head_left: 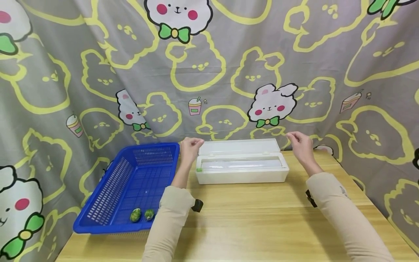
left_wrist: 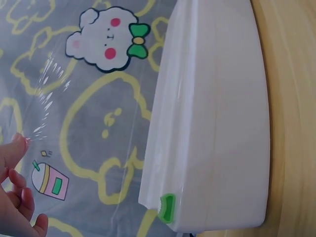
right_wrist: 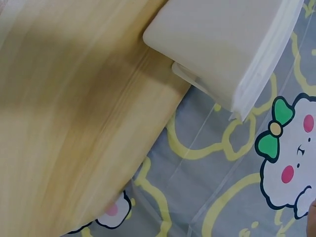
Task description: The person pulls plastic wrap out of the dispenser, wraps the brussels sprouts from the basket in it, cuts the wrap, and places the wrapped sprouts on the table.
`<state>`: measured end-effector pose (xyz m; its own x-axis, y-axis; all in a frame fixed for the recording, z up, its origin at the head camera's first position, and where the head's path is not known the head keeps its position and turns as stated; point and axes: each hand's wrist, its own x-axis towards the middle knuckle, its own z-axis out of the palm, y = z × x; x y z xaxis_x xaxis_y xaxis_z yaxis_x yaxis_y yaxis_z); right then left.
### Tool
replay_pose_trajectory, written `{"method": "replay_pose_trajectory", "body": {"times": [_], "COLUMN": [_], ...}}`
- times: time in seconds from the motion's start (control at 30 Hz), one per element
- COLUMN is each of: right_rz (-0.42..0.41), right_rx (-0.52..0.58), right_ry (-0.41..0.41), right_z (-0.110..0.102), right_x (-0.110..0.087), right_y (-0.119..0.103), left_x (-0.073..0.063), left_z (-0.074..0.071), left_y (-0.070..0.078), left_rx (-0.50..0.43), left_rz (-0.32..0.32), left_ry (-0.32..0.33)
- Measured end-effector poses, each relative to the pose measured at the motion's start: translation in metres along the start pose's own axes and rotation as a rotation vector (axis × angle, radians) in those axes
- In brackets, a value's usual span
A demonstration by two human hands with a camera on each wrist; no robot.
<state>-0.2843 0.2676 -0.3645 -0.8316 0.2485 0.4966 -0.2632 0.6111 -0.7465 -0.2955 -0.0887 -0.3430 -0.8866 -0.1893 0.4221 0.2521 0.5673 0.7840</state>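
A white plastic wrap dispenser box (head_left: 242, 177) stands at the back of the table, its lid (head_left: 239, 147) raised and a roll of plastic wrap (head_left: 240, 164) inside. Above its left end, my left hand (head_left: 190, 150) pinches clear plastic wrap (left_wrist: 49, 94) between thumb and fingers; creases fan out from that pinch in the left wrist view. Level with it beyond the right end, my right hand (head_left: 302, 146) has thumb and fingertips pressed together on the wrap's other side; the film there is too clear to trace. Only a sliver of this hand enters the right wrist view.
A blue perforated basket (head_left: 112, 228) sits left of the dispenser, by my left forearm. Two small round green vegetables (head_left: 135, 215) lie at its near end. A green slider (left_wrist: 168, 208) is on the dispenser's left edge. A patterned curtain (head_left: 222, 91) hangs behind the wooden table (head_left: 248, 225).
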Motion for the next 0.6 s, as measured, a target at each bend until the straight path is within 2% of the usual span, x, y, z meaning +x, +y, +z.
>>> {"method": "replay_pose_trajectory", "body": {"times": [0.17, 0.33, 0.6], "right_rz": [-0.013, -0.018, -0.008], "right_rx": [-0.013, -0.024, -0.012], "right_ry": [0.008, 0.031, 0.036], "right_z": [-0.001, -0.004, -0.008], "right_x": [0.000, 0.007, 0.011], "right_y": [-0.003, -0.007, -0.014], "left_x": [-0.003, -0.001, 0.003], "left_z": [-0.004, -0.008, -0.015], "left_y": [0.002, 0.007, 0.015], "left_rx": [0.054, 0.059, 0.035], "left_rz": [-0.011, 0.057, 0.089], "left_ry": [-0.021, -0.012, -0.008]}}
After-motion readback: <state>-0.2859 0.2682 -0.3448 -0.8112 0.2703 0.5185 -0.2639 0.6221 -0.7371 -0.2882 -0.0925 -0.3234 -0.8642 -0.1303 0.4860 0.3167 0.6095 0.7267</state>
